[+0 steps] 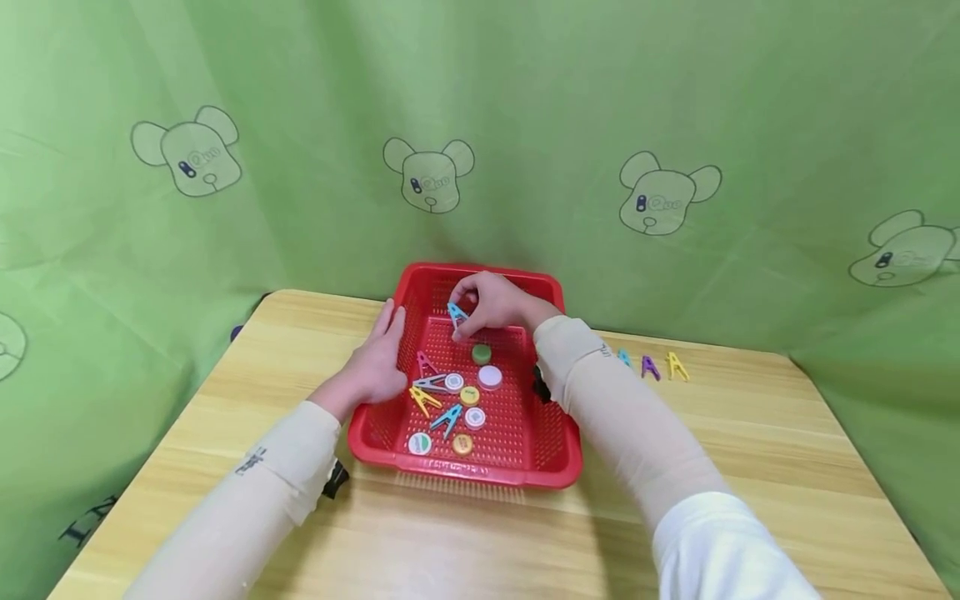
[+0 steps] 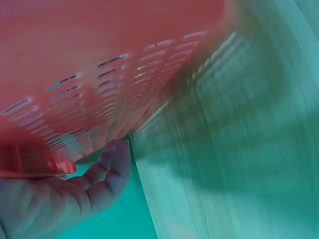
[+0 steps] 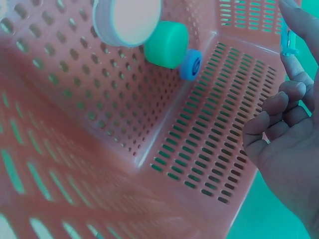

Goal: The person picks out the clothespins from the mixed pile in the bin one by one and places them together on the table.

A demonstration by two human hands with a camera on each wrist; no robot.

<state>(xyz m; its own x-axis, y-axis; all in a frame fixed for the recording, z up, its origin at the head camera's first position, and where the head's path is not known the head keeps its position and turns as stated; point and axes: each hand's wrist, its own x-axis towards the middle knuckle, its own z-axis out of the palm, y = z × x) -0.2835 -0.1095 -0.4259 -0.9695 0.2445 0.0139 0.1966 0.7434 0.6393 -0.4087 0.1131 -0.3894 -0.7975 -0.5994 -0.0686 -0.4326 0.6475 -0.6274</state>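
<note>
A red plastic basket (image 1: pixel 467 477) with perforated walls stands on the table. My left hand (image 1: pixel 378 360) grips its left rim; in the left wrist view the fingers (image 2: pixel 117 162) lie along the outer wall. Over the far part of the basket, my right hand (image 1: pixel 495 302) pinches a light blue clothespin (image 1: pixel 456 313) between thumb and fingertips. Below that hand lie a green bottle cap (image 1: pixel 482 354) and a larger white cap (image 1: pixel 491 377). Pink (image 1: pixel 426 364), grey (image 1: pixel 431 382), yellow (image 1: pixel 424 401) and blue (image 1: pixel 447 420) clothespins lie nearer, among several caps. A blue cap (image 3: pixel 190 64) shows in the right wrist view.
On the wooden table (image 1: pixel 757 467), right of the basket, lie a purple clothespin (image 1: pixel 650 367), a yellow clothespin (image 1: pixel 677 366) and a blue clothespin (image 1: pixel 624 357) partly hidden by my right arm. A green curtain (image 1: pixel 540 100) hangs behind the table and at both sides.
</note>
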